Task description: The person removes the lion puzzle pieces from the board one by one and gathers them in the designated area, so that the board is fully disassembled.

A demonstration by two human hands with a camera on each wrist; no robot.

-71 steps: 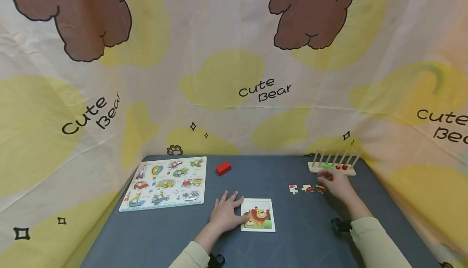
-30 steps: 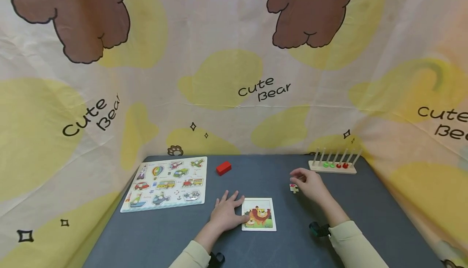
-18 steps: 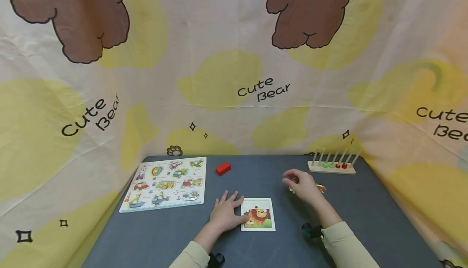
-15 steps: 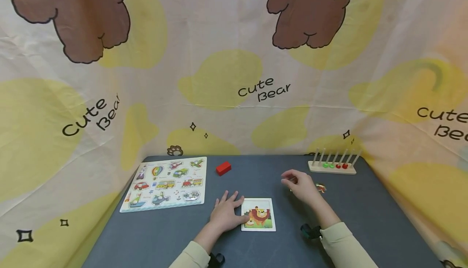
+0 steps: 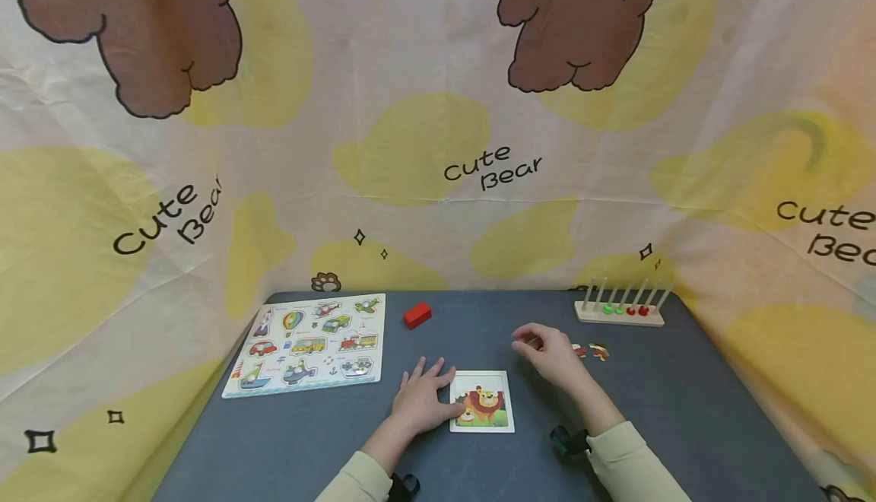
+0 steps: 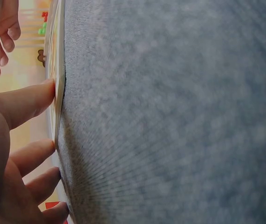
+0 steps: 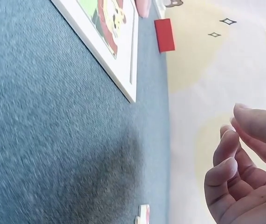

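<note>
My left hand rests with fingers spread at the left side of a small white-framed lion jigsaw puzzle; its thumb lies over the frame's edge. To the right of the puzzle, my right hand hovers above the table. Its fingers curl loosely towards the thumb, and no object shows between them in the right wrist view. Two loose jigsaw pieces lie just beyond that hand, partly covered by it. At the bottom of the right wrist view, a white-edged piece shows on the table.
A large vehicle picture board lies at the left. A red block sits towards the back. At the back right stands a pegged wooden rack with green and red beads. A printed cloth hangs behind the table.
My right hand has moved left from beside the rack, over the loose pieces and towards the puzzle. The left hand has stayed in place at the puzzle frame.
</note>
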